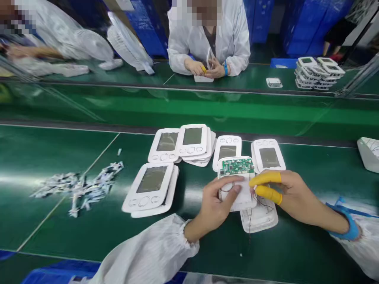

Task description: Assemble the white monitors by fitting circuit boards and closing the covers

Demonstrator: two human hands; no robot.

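Worked at a green worktop, with white LCD housings stacked toward the far edge and to the left, presumably to spare the near side for handling. With the left hand, gripped a circuit-board unit right of centre, partly over an open white shell; with the right hand, pinched, seemingly, a small white plug, likely for fine control. Met crowding on the far side, but had room rightward and toward the near edge.

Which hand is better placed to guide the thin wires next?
Probably the right hand: its yellow-covered fingertips appear to pinch the wires, while the left hand rests on the white casing.
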